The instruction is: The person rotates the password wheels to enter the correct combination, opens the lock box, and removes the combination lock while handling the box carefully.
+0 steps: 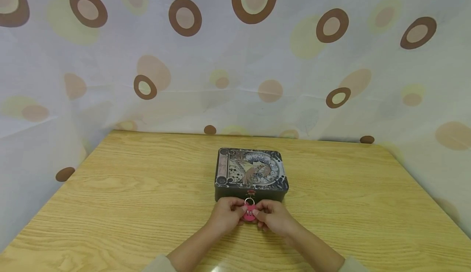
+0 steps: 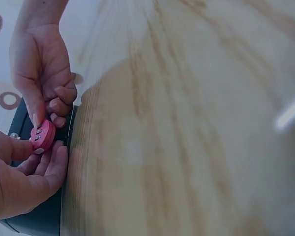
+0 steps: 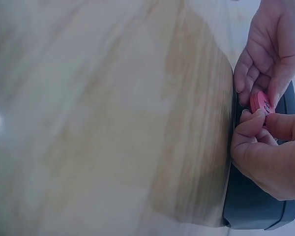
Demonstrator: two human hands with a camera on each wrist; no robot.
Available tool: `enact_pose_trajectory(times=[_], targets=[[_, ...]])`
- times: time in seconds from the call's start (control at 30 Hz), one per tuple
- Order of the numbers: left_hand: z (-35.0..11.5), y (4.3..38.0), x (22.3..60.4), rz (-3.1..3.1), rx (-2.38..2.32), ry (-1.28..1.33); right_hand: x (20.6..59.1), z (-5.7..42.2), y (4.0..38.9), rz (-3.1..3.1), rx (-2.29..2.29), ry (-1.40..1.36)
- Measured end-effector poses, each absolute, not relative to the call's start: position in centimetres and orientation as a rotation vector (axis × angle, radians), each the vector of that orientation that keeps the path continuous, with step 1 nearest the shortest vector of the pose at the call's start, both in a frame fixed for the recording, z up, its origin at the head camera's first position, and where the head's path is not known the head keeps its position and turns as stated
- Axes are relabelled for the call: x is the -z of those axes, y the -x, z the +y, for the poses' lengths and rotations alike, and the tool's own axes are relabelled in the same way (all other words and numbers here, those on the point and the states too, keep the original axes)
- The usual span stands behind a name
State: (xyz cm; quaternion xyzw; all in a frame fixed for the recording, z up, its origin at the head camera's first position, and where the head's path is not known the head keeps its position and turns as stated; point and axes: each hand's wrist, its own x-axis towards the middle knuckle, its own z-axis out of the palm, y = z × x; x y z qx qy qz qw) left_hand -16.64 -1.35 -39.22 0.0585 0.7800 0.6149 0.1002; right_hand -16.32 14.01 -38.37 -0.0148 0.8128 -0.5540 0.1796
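Note:
A pink combination padlock (image 1: 249,213) with number dials and a metal shackle hangs at the red-marked latch (image 1: 251,192) on the front of a dark tin box (image 1: 254,169). The box lid carries an ornate printed picture. From the left, my left hand (image 1: 226,214) pinches the padlock between thumb and fingers. My right hand (image 1: 274,218) grips its other side, the thumb over the dials. In the left wrist view the dials of the padlock (image 2: 42,136) face up between both thumbs. The right wrist view shows the padlock (image 3: 261,104) partly hidden by fingers.
The box rests on a wood-grain table (image 1: 147,182), nearer its middle than its edges. Behind and at both sides hangs a pale curtain (image 1: 220,59) with brown and beige circles. A bright glare spot lies on the table near the front.

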Motion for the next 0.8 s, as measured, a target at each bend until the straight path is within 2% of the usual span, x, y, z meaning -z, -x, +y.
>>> enact_pose_trajectory(times=[0.23, 0.8], targets=[[-1.42, 16.89, 39.36, 2.288, -1.814, -0.132, 38.44, 14.04, 16.41, 2.315, 1.554, 0.031], [-1.55, 16.96, 39.42, 2.275, -1.832, -0.245, 38.41, 13.97, 16.44, 2.328, 1.541, 0.041]])
